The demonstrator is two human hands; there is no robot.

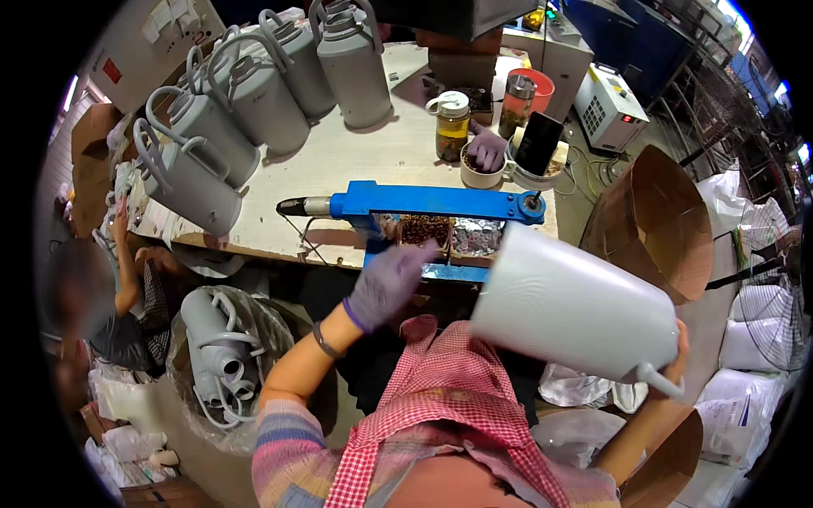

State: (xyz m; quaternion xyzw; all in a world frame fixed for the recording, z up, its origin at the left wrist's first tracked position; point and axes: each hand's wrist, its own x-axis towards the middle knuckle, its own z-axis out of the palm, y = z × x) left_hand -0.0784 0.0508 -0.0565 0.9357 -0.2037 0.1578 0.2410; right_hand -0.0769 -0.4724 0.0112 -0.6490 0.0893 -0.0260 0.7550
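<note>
My right hand, at the right, grips the handle end of a large light-grey jug. The jug lies tilted in the air, its broad end toward a blue metal arm fixture at the table's front edge. My left hand, in a thin purple glove, is just in front of the fixture with its fingers drawn together; whatever they pinch is too small to make out. Beyond the fingers, under the blue arm, sit a tray of small copper-brown parts and a tray of small silvery parts.
Several grey jugs stand along the table's left side. A lidded jar, a cup with a glove and a phone are at the back. More jugs fill a plastic bag at left, near another person. A cardboard box stands right.
</note>
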